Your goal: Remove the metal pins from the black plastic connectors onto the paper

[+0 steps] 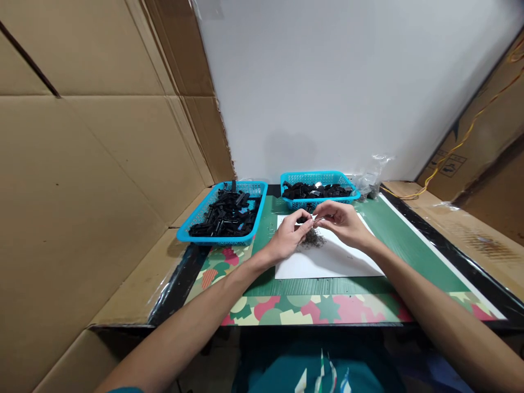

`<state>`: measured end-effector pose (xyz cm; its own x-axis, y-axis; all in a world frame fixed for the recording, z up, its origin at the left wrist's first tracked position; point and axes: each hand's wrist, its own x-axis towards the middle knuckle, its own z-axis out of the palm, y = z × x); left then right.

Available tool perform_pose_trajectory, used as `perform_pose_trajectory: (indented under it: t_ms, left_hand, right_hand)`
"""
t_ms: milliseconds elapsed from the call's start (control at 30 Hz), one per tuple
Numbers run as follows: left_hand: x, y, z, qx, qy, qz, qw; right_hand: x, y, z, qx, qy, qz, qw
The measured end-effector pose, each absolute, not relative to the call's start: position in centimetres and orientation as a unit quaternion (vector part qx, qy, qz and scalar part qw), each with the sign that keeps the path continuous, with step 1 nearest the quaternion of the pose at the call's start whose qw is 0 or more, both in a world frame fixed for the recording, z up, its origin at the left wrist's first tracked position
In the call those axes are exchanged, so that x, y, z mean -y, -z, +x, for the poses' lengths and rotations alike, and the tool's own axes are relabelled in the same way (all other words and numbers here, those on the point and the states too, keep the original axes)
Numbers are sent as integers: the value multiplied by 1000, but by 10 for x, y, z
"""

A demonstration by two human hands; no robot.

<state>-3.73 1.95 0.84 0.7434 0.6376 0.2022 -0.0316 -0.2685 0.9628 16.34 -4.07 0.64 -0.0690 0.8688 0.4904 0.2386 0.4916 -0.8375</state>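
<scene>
My left hand is closed round a small black part, held above a white sheet. Close beside it, my right hand pinches a thin, light-coloured item, too small to identify, with its tip at the black part. The fingertips of both hands nearly meet. Below them a pile of tiny dark pieces lies on the white sheet, which rests on a green mat.
A blue basket of black parts stands at the left, and another blue basket of black parts at the back. A clear plastic bag sits beside it. Cardboard walls flank the green mat.
</scene>
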Motion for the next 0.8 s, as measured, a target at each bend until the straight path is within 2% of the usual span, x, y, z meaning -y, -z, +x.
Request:
perform_pose_trajectory:
  t_ms: [600,700,800]
  left_hand:
    - [-24,-5,-36,-207,-345,714,573]
    - [-24,-7,-36,-207,-332,703,594]
    - [-24,-9,-35,-196,-332,692,611]
  right_hand:
    - [45,-7,154,613,-337,-439,564]
    - [45,-5,152,610,-297,-457,575]
    - [48,-7,150,625,-199,-477,585]
